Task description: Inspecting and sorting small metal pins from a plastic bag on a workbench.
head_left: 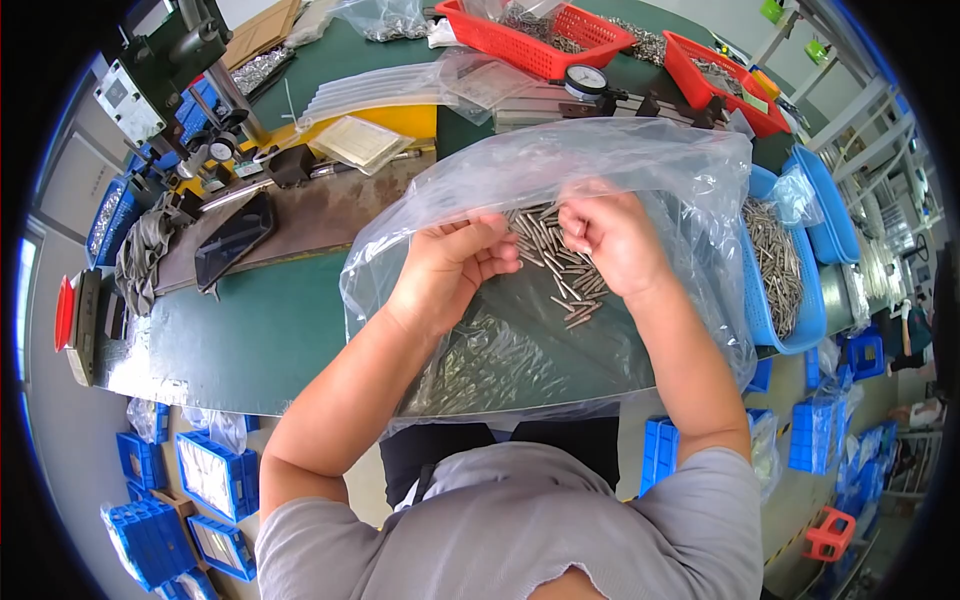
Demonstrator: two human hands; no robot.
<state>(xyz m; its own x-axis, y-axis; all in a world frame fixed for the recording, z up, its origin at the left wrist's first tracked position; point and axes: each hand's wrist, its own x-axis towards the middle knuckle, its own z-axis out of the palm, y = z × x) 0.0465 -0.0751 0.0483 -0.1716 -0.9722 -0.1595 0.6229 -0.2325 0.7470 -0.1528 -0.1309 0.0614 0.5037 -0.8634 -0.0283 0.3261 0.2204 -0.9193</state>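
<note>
A large clear plastic bag is spread on the green table in front of me. Inside its open mouth lies a loose heap of thin metal pins. My left hand is closed at the left of the heap, thumb and forefinger pinching the bag's edge. To the right of the heap, my right hand is closed with curled fingers on the film. Plastic drapes over its upper fingers, so the exact grip is partly hidden.
A blue basket of metal pins stands right of the bag. Red baskets and a dial gauge sit at the back. On the left are a black phone, a grey cloth and a gauge stand.
</note>
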